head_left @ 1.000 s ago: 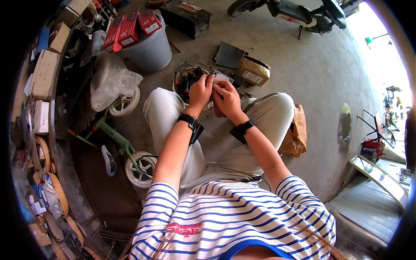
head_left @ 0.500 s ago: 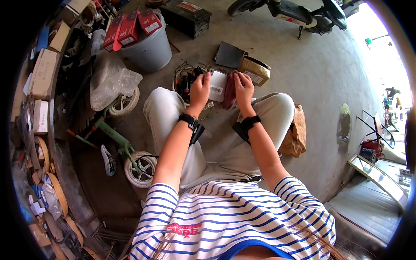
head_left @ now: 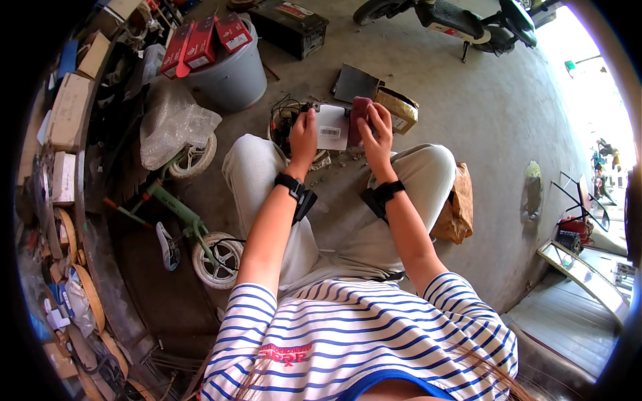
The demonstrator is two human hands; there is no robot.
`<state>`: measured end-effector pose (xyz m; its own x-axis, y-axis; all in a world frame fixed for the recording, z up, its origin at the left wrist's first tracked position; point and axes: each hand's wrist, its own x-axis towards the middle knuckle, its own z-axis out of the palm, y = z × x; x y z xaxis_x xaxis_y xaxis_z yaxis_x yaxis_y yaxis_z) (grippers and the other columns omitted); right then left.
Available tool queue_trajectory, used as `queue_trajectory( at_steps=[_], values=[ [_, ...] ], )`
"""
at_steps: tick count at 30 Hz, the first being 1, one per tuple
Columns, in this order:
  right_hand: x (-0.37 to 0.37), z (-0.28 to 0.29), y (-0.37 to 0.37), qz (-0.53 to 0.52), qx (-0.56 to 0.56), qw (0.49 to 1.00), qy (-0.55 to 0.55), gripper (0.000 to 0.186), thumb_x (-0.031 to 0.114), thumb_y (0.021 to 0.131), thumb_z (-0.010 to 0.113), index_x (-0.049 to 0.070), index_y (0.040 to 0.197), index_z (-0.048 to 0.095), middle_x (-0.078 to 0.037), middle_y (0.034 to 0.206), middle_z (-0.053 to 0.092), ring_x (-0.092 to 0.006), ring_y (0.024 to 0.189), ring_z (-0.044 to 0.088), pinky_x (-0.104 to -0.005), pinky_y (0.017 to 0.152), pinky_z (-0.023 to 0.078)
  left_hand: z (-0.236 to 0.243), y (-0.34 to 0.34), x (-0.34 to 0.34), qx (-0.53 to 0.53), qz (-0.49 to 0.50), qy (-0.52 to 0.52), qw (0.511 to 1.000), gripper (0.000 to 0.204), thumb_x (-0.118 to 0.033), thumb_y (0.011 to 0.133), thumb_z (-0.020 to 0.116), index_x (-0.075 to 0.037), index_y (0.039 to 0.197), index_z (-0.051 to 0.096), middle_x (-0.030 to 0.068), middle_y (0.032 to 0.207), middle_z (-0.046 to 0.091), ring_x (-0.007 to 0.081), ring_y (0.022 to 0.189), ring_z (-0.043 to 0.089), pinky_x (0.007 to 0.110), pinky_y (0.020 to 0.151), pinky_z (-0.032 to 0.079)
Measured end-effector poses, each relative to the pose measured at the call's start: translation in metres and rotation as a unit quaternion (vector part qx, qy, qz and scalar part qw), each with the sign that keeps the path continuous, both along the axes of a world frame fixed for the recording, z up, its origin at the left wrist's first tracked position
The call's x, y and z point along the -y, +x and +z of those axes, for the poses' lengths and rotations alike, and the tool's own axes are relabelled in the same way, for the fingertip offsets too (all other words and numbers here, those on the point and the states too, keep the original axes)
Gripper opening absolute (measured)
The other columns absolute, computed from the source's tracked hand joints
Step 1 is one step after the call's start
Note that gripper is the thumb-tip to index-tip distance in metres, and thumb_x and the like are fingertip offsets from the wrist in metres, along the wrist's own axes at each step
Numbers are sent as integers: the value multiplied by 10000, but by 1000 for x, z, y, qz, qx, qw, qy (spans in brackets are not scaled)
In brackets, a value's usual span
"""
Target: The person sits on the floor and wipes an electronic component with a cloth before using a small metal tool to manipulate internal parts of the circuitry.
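With my left hand [head_left: 303, 142], I am pinching the left edge of a flat silver case [head_left: 333, 119]; with my right hand [head_left: 379, 139], I am pinching a dark red cloth [head_left: 358, 121] at the case's right edge. Held between my hands, the case is partly screening a basket [head_left: 321, 162] of cables [head_left: 283, 112].

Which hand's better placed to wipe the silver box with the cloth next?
Probably your right hand: it holds the dark red cloth beside the silver box, whose left edge your left hand grips.
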<state>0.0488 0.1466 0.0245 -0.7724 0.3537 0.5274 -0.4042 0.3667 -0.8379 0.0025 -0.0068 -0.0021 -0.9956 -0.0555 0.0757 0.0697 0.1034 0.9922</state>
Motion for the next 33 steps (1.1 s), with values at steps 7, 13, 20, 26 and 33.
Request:
queue_trajectory(
  at_steps=[7, 13, 20, 26, 33],
  values=[
    [13, -8, 5, -10, 60, 954, 293, 465, 139, 702, 680, 135, 1153, 567, -138, 1145, 490, -343, 1012, 444, -429, 866, 411, 6, 12, -6, -49, -62, -176, 981, 343, -334, 915, 465, -14, 812, 531, 189, 655, 539, 392, 632, 515, 405, 543, 398],
    [13, -13, 4, 33, 46, 947, 317, 431, 99, 704, 655, 131, 1127, 581, -133, 1113, 493, -317, 935, 507, -393, 805, 458, 5, 14, -8, -30, -18, -142, 989, 445, -400, 937, 392, -2, 828, 559, 204, 684, 569, 416, 664, 528, 435, 567, 402],
    [22, -8, 16, 124, 53, 941, 312, 456, 70, 662, 655, 130, 1111, 602, -123, 1062, 512, -288, 885, 550, -362, 777, 475, 6, 14, -4, 35, -38, -74, 996, 572, -457, 951, 306, 23, 804, 580, 184, 737, 603, 295, 707, 577, 372, 671, 432],
    [26, -3, 18, 161, 35, 931, 327, 420, 80, 646, 648, 145, 1061, 634, -90, 1006, 528, -266, 878, 554, -365, 778, 471, -17, 4, 1, -1, -35, -32, 999, 397, -334, 917, 399, 1, 755, 538, 107, 685, 573, 235, 632, 526, 346, 646, 413],
    [27, -1, 18, 160, 22, 930, 330, 392, 80, 630, 648, 148, 1015, 657, -76, 981, 528, -257, 883, 549, -373, 786, 458, -30, -2, 3, 21, -41, -7, 999, 275, -247, 798, 483, 21, 791, 544, 195, 740, 582, 347, 693, 544, 395, 640, 421]
  ],
)
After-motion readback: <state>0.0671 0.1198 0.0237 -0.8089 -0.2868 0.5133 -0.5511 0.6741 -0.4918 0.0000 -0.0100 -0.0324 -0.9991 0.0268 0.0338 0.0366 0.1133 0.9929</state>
